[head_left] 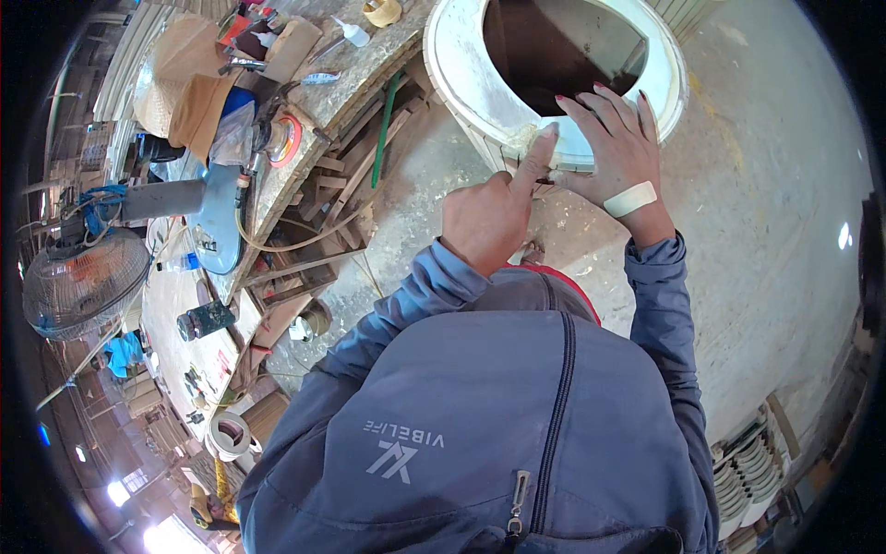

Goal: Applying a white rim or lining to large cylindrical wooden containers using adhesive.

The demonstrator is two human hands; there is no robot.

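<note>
A white ring-shaped piece (454, 57) with a slatted outer side surrounds a dark opening at the top of the view. My right hand (614, 148) rests on its near right face, fingers spread and stretched toward the opening's edge, a pale band around the wrist. Beside it, my left hand (486, 217) has its index finger extended onto the near rim, touching a rough tan patch. The other left fingers are curled in, and whatever they may hold is hidden. Both forearms are in grey-blue sleeves.
A worn workbench (346, 85) at left carries bottles, tools and cardboard. Near it are a fan (85, 283), a dark jar (205, 320) and a hose (286, 247). Wood strips lie below the bench. Curved white pieces (746, 480) are stacked at lower right.
</note>
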